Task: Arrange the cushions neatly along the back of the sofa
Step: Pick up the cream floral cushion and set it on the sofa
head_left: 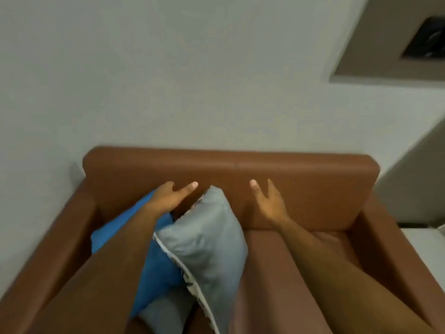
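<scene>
The setting is a domestic living room. A brown leather sofa (240, 169) stands with its back against a plain white wall (168, 80). Loose cushions, one blue (159, 261) and one grey (207, 239), lie toward the seat's left edge. A recessed niche (395, 44) occupies the wall at upper right.

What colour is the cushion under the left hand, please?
Bright blue cushion, under the left hand; head view.

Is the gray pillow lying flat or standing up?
Standing up but tipped. The gray pillow stands on edge, one corner pointing up at the sofa back, leaning on the blue pillow.
</scene>
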A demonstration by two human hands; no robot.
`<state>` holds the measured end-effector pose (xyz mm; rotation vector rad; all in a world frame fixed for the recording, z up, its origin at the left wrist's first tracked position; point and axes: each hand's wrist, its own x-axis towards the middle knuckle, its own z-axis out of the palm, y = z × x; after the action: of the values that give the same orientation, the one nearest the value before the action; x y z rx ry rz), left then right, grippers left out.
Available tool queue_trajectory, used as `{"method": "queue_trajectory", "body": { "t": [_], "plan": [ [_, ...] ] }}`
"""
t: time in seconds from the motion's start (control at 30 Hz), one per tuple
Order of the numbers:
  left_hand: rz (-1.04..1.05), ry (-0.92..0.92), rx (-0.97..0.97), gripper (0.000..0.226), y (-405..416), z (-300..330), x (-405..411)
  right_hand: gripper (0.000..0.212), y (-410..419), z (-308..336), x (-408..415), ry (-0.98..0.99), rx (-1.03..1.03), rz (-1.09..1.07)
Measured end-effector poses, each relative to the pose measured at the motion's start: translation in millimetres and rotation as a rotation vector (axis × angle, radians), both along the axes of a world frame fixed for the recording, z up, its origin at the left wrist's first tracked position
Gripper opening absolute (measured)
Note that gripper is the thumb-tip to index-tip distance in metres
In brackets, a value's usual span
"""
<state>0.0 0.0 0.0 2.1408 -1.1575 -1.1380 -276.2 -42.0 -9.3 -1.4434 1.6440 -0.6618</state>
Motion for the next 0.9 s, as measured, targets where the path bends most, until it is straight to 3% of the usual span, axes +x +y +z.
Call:
{"method": "queue_trajectory", "body": {
  "t": [0.13, 0.23, 0.33, 0.47, 0.57, 0.7, 0.77, 0.83, 0.9],
  "plan": [
    [-0.016, -0.039, 0.182, 0.118, -14, -76, -13, 0.095, -5, -90, 3, -0.040, 0.268, 0.059],
    [0.002, -0.060, 0.300, 0.099, -20, -107, -32, 0.116, -12, -137, 10, -0.156, 0.419, 0.054],
    [0.020, 0.078, 0.363, 0.070, -30, -118, -63, 0.128, -30, -152, 6, -0.243, 0.525, 0.029],
    [0.123, 0.258, 0.310, 0.033, -44, -130, -120, 0.112, -64, -142, -19, -0.209, 0.652, 0.097],
    [0.251, 0.372, 0.291, 0.034, -51, -146, -162, 0.122, -78, -152, -53, -0.105, 0.652, 0.218],
    [0.394, 0.583, 0.292, 0.031, -44, -176, -209, 0.099, -70, -166, -102, -0.040, 0.636, 0.187],
    [0.429, 0.652, 0.324, 0.029, -39, -190, -225, 0.073, -64, -176, -130, -0.044, 0.637, 0.102],
    [0.452, 0.591, 0.356, 0.026, -31, -209, -227, 0.046, -56, -178, -153, -0.037, 0.645, -0.019],
    [0.444, 0.455, 0.375, 0.034, -22, -239, -219, 0.058, -48, -184, -177, 0.010, 0.620, -0.125]
  ]
}}
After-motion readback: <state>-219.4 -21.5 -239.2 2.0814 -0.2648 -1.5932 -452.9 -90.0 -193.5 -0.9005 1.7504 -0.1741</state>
